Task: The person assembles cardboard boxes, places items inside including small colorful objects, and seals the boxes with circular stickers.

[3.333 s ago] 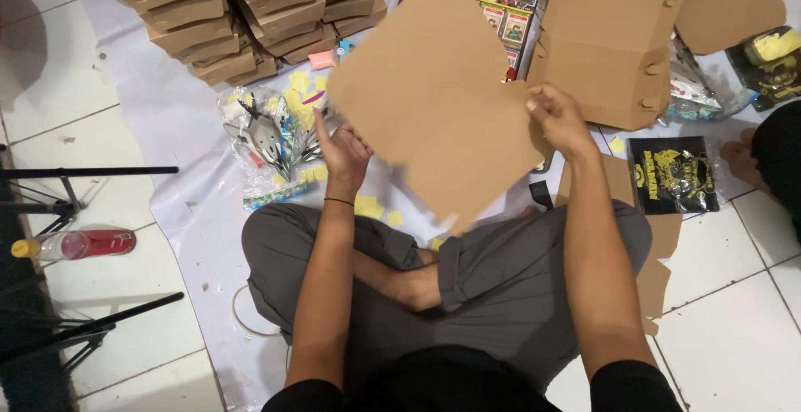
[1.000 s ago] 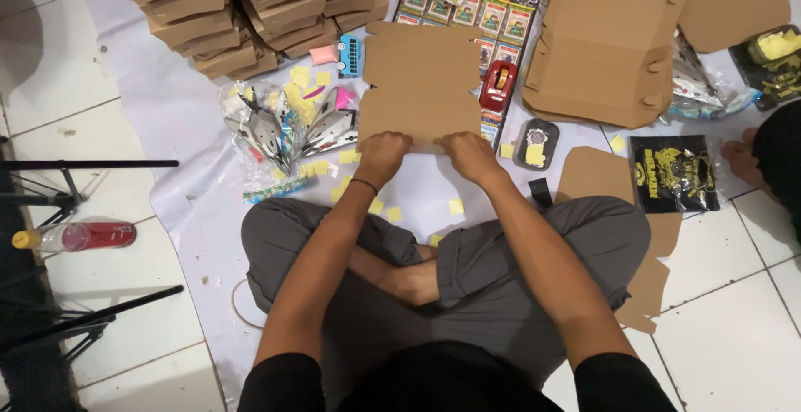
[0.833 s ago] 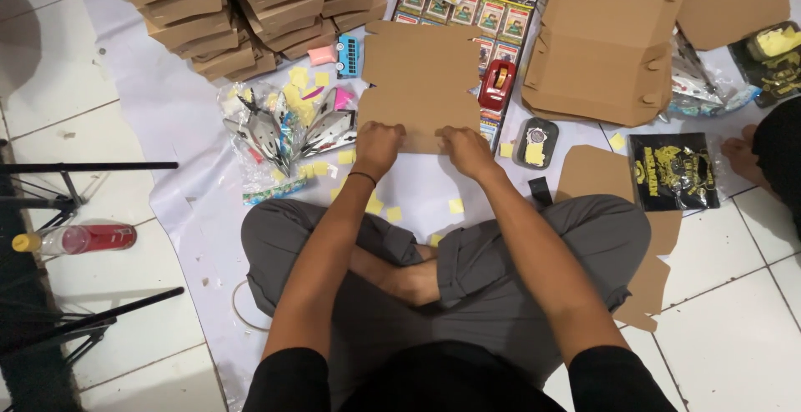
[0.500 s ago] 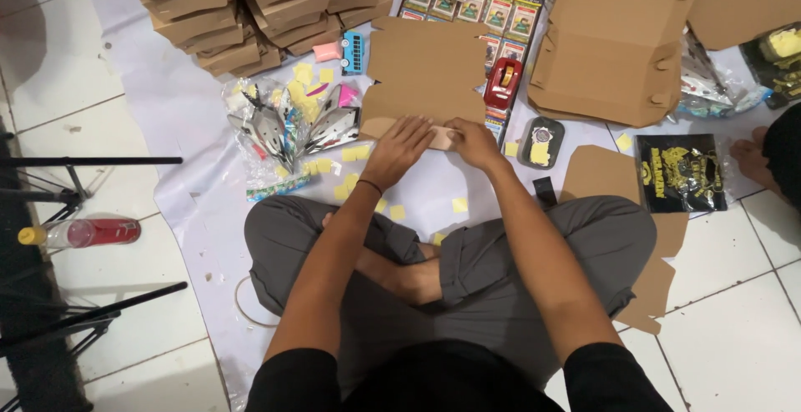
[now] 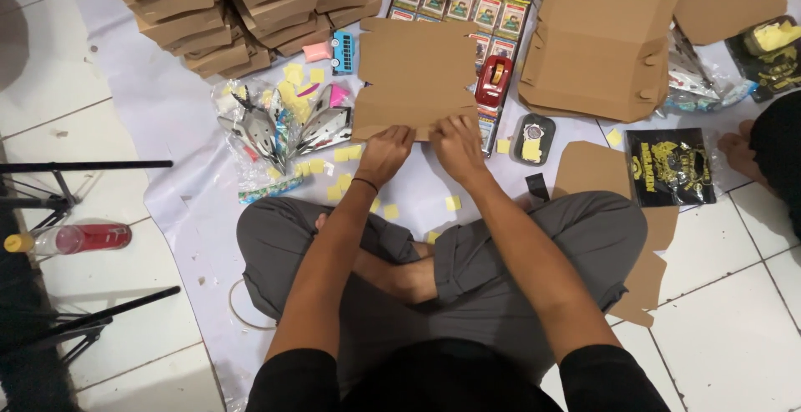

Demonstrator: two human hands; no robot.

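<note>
Pressing cardboard blank (image 5: 417, 74) flat on sheet, long axis pointing away; left hand (image 5: 385, 152), right hand (image 5: 457, 143) pinching near edge.

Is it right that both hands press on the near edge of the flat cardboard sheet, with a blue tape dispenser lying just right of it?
Not quite: the tape dispenser is red, as the head view shows. Both the left hand and right hand do press the cardboard sheet at its near edge.
</note>
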